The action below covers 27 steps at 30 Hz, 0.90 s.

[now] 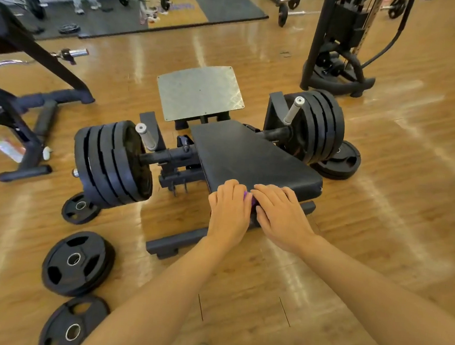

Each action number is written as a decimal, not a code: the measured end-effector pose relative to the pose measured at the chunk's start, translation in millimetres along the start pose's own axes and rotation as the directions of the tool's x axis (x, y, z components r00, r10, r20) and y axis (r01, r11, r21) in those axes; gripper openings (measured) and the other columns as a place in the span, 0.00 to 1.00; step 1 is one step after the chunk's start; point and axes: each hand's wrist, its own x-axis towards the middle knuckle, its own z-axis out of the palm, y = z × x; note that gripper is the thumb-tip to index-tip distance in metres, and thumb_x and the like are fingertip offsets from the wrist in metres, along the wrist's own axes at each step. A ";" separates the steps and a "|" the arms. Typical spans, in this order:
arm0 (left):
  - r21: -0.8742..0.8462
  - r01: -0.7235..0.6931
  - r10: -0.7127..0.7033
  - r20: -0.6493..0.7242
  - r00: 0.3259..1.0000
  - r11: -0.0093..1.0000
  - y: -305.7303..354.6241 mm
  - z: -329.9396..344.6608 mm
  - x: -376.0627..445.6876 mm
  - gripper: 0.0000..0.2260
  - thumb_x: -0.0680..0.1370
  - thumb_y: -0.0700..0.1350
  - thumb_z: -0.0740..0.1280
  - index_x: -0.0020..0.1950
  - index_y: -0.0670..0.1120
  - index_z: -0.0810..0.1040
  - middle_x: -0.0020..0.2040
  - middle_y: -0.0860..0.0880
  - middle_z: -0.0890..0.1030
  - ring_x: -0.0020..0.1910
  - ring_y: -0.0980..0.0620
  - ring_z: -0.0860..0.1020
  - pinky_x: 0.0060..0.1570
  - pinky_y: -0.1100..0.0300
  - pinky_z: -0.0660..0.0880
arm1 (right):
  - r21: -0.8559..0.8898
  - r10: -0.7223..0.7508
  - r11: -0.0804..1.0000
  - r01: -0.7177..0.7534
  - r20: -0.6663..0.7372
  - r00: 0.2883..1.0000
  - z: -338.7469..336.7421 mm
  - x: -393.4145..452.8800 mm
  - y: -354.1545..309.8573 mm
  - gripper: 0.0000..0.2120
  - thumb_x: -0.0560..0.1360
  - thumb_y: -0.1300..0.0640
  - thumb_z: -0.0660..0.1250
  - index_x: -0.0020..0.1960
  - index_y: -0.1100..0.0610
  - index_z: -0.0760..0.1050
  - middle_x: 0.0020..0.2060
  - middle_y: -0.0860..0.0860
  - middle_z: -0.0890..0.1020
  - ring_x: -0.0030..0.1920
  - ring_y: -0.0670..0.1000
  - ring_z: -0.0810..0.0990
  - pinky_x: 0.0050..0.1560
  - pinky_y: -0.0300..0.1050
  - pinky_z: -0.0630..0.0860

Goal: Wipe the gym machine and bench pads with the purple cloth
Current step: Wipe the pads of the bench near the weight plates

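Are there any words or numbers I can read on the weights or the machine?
None can be read.
Weight plates on the floor: no legible marks.
Metal footplate: only a faint pattern.
Purple marks on the far floor mat: too blurred to read.
Black bench pad and purple cloth: no text shows.

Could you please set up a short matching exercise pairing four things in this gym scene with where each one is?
Things:
1. purple cloth
2. metal footplate
3. black pad
4. loose weight plate

Places:
A. flat on the floor
B. beyond the pad's far end
C. between the two loaded plate stacks
D. between the left hand and right hand

Pairs: 1-D, 2-B, 3-C, 4-A
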 end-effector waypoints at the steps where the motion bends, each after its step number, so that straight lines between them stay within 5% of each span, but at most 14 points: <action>1: -0.025 -0.021 0.021 0.003 1.000 0.999 -1.7 0.1 -1.0 0.14 0.84 0.49 0.53 0.50 0.46 0.76 0.50 0.49 0.76 0.47 0.49 0.72 0.45 0.56 0.64 | 0.017 0.013 1.000 -0.013 -0.015 1.000 4.3 -0.8 -3.8 0.18 0.80 0.53 0.53 0.63 0.57 0.76 0.61 0.51 0.79 0.61 0.53 0.76 0.63 0.51 0.69; 8: -0.323 -0.040 0.083 0.121 0.989 0.946 -16.6 -17.2 2.9 0.20 0.83 0.51 0.49 0.57 0.43 0.77 0.54 0.48 0.78 0.56 0.51 0.73 0.60 0.55 0.65 | 0.106 0.111 0.989 -0.102 -0.078 0.991 17.6 -1.2 -18.9 0.20 0.80 0.50 0.56 0.67 0.55 0.74 0.64 0.49 0.77 0.66 0.50 0.73 0.67 0.53 0.62; 11: -0.464 0.025 0.044 0.138 0.990 0.885 -21.1 -24.7 8.7 0.17 0.84 0.49 0.51 0.59 0.43 0.75 0.54 0.52 0.76 0.53 0.61 0.71 0.60 0.68 0.64 | 0.110 0.111 0.989 -0.098 -0.122 0.986 21.1 10.6 -28.6 0.19 0.81 0.50 0.55 0.67 0.54 0.75 0.64 0.47 0.78 0.66 0.48 0.73 0.67 0.54 0.59; 14: -0.526 0.118 0.019 0.248 0.969 0.842 -25.8 -32.2 6.4 0.19 0.85 0.47 0.53 0.73 0.41 0.68 0.68 0.51 0.71 0.63 0.69 0.63 0.68 0.77 0.53 | 0.046 0.097 0.995 -0.089 -0.217 0.971 26.8 14.3 -29.7 0.17 0.81 0.52 0.56 0.61 0.55 0.80 0.60 0.48 0.81 0.64 0.48 0.75 0.66 0.55 0.58; 16: -0.513 0.092 0.072 0.290 0.954 0.853 -39.8 -33.9 -3.5 0.22 0.86 0.48 0.56 0.79 0.42 0.60 0.76 0.52 0.64 0.72 0.69 0.55 0.75 0.68 0.50 | 0.031 0.105 0.994 -0.101 -0.267 0.958 28.4 10.1 -25.3 0.15 0.81 0.54 0.58 0.58 0.55 0.81 0.58 0.48 0.82 0.63 0.47 0.75 0.66 0.56 0.58; 19: -0.358 -0.165 0.259 0.234 0.937 0.919 -63.4 -29.4 -16.6 0.26 0.84 0.50 0.60 0.80 0.42 0.59 0.77 0.54 0.62 0.75 0.70 0.48 0.76 0.67 0.44 | 0.010 0.188 0.981 -0.195 -0.329 0.925 27.2 2.9 -14.0 0.13 0.80 0.56 0.59 0.56 0.56 0.82 0.58 0.48 0.83 0.61 0.48 0.78 0.65 0.56 0.59; 23: -0.074 -0.263 0.272 0.199 0.941 0.962 -63.3 -14.5 -23.4 0.23 0.83 0.48 0.55 0.77 0.42 0.66 0.76 0.46 0.68 0.77 0.50 0.63 0.76 0.48 0.58 | 0.056 0.206 0.978 -0.199 -0.369 0.906 28.8 2.2 -16.4 0.17 0.83 0.57 0.55 0.61 0.60 0.80 0.61 0.52 0.81 0.62 0.49 0.79 0.66 0.53 0.63; 27: -0.095 -0.235 0.246 0.120 0.962 0.967 -60.6 -2.3 -26.0 0.24 0.81 0.40 0.64 0.77 0.41 0.65 0.77 0.46 0.67 0.77 0.50 0.62 0.77 0.48 0.57 | 0.073 0.101 0.994 -0.079 -0.374 0.922 45.0 4.1 -33.7 0.16 0.84 0.59 0.55 0.62 0.64 0.79 0.62 0.57 0.81 0.66 0.57 0.77 0.71 0.55 0.68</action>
